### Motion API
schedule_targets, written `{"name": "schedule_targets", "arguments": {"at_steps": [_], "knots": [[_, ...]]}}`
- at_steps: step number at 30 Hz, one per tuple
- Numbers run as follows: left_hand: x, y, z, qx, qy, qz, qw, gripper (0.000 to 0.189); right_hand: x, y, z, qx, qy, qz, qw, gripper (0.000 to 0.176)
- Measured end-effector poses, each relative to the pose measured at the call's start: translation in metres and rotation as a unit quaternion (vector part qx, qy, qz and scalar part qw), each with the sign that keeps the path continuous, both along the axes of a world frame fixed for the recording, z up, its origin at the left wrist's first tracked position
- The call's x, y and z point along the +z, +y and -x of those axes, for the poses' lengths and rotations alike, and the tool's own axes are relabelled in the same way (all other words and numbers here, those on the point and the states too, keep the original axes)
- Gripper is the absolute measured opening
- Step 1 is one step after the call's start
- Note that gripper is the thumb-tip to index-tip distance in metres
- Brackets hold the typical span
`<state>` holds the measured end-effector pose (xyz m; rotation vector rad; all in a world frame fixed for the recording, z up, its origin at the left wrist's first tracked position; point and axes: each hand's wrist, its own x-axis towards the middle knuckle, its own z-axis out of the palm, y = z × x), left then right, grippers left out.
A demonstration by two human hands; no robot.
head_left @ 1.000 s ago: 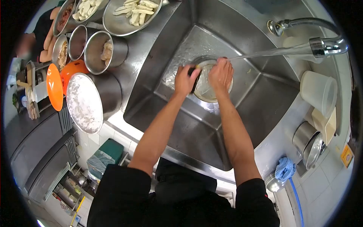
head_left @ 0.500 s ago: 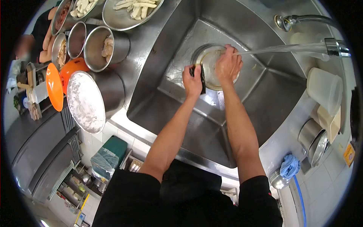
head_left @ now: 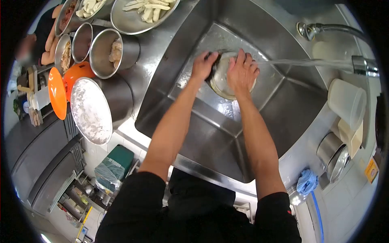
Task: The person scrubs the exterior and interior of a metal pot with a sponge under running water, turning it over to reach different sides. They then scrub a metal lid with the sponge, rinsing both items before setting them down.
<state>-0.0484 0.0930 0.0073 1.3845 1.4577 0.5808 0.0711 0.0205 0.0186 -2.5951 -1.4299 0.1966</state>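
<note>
A round metal bowl (head_left: 221, 83) sits in the steel sink (head_left: 279, 121) with water in it. My left hand (head_left: 202, 67) is at the bowl's left rim, its fingers bent round a dark pad that is mostly hidden beside the bowl. My right hand (head_left: 242, 75) lies over the bowl's right side with its fingers spread. From the tap (head_left: 364, 66) on the right, a stream of water (head_left: 300, 62) runs to the fingertips of my right hand.
Left of the sink stand a metal pot (head_left: 107, 52), a container of white powder (head_left: 92, 111), an orange bowl (head_left: 58, 93) and a bowl of pale strips (head_left: 142, 14). Plastic tubs (head_left: 344, 99) are at right. Another person's arm (head_left: 49, 46) shows at upper left.
My left hand has moved up and slightly left along the bowl with the dark pad. My right hand has stayed on the bowl's right side, its fingers now more spread.
</note>
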Motion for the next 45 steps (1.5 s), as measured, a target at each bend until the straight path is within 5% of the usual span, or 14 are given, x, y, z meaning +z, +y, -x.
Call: {"name": "schedule_targets", "arguments": {"at_steps": [1, 5, 9, 12, 15, 18, 24, 28, 30, 34, 36, 37, 40, 45], "knots": [[-0.004, 0.028, -0.003, -0.072, -0.038, 0.174, 0.981, 0.049, 0.001, 0.004, -0.001, -0.003, -0.006, -0.013, 1.000, 0.049], [-0.019, 0.000, 0.013, -0.034, 0.019, 0.055, 0.998, 0.052, 0.004, 0.000, -0.003, 0.019, -0.002, -0.018, 1.000, 0.047], [-0.029, -0.034, 0.042, -0.011, -0.053, 0.235, 0.971, 0.049, 0.001, -0.006, -0.003, 0.040, -0.008, -0.039, 0.998, 0.046], [-0.032, 0.001, 0.003, 0.072, 0.003, 0.071, 0.995, 0.039, 0.001, -0.004, -0.005, 0.040, -0.019, -0.049, 0.998, 0.045], [0.003, 0.013, -0.009, -0.130, 0.000, 0.126, 0.984, 0.034, -0.002, -0.013, -0.002, 0.048, -0.020, -0.038, 0.998, 0.045], [0.002, -0.031, 0.015, -0.065, 0.027, -0.119, 0.990, 0.033, -0.001, -0.009, -0.002, 0.056, -0.015, -0.044, 0.997, 0.044], [-0.003, 0.025, -0.014, -0.176, 0.037, -0.002, 0.984, 0.038, -0.001, -0.009, 0.003, 0.030, -0.008, -0.020, 0.999, 0.043], [-0.005, -0.040, 0.020, 0.022, -0.050, -0.027, 0.998, 0.037, -0.007, -0.014, -0.003, 0.057, -0.017, -0.039, 0.997, 0.043], [-0.009, -0.059, 0.029, 0.078, -0.123, 0.108, 0.983, 0.038, -0.005, -0.013, -0.002, 0.051, -0.013, -0.047, 0.997, 0.042], [-0.004, -0.003, 0.008, -0.040, -0.047, 0.131, 0.989, 0.040, -0.007, -0.014, -0.002, 0.054, -0.011, -0.055, 0.997, 0.042], [-0.030, -0.001, 0.002, -0.063, -0.007, 0.022, 0.998, 0.038, -0.008, -0.021, 0.000, 0.061, -0.010, -0.046, 0.997, 0.042], [-0.047, -0.025, 0.004, 0.053, 0.043, -0.105, 0.992, 0.036, -0.007, -0.018, -0.003, 0.072, -0.011, -0.046, 0.996, 0.042], [-0.003, -0.058, 0.031, 0.040, -0.055, 0.078, 0.995, 0.034, -0.005, -0.021, -0.001, 0.081, -0.005, -0.060, 0.995, 0.042], [0.005, 0.000, 0.007, -0.107, 0.029, -0.041, 0.993, 0.035, -0.002, -0.016, 0.002, 0.042, 0.011, -0.033, 0.999, 0.042]]}}
